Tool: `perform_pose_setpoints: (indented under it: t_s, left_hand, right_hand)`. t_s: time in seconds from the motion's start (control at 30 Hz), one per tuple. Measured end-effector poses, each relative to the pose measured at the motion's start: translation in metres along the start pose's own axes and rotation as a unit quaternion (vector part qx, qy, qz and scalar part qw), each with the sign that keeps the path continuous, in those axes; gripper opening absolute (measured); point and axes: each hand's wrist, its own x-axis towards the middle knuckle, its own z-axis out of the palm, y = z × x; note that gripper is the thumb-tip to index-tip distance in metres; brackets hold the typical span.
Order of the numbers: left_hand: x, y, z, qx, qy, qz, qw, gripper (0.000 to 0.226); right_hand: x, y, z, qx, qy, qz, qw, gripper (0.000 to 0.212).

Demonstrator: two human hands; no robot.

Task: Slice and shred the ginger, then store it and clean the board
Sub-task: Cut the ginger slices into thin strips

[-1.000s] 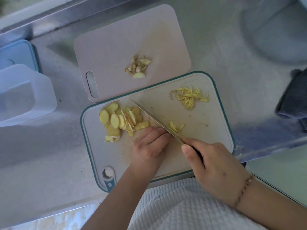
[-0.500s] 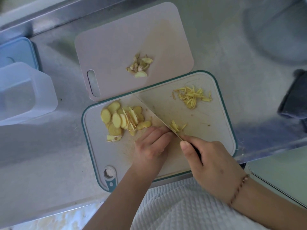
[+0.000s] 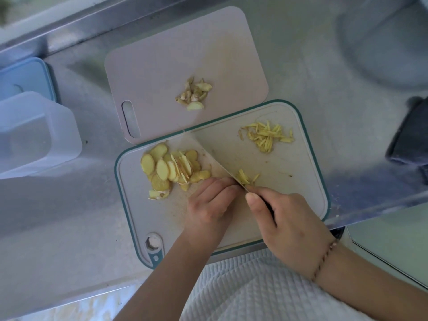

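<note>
Shredding ginger on the teal-rimmed board (image 3: 308, 200).

My right hand (image 3: 287, 218) grips the knife (image 3: 215, 158), blade angled toward 10 o'clock. My left hand (image 3: 210, 202), fingers curled, rests against the blade; what it holds down is hidden. Ginger slices (image 3: 171, 169) lie at 9 o'clock of the blade, shreds (image 3: 266, 135) at 2 o'clock, trimmings (image 3: 193, 95) on the pink board (image 3: 162, 54).

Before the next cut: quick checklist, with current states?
1. Right hand grips knife: ok.
2. Left hand fingertips curled beside the blade: ok; ginger under them: cannot tell.
3. Teal-rimmed board flat on counter: ok.
4. Space right of blade for new shreds: ok.
5. Ginger slices remaining to shred: ok, pile left of blade.
6. Shredded pile away from the blade: ok.
</note>
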Motion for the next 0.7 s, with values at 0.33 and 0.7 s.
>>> perform_pose_setpoints:
  t_s: [0.33, 0.7]
  left_hand:
    - [-0.001, 0.001, 0.001, 0.02, 0.001, -0.003, 1.0, 0.025]
    - [0.003, 0.005, 0.001, 0.001, 0.031, -0.036, 0.999, 0.02]
  right_hand:
    - [-0.021, 0.002, -0.011, 0.027, -0.015, 0.015, 0.999, 0.051]
    - [-0.014, 0.002, -0.006, 0.011, 0.0, -0.006, 1.0, 0.056]
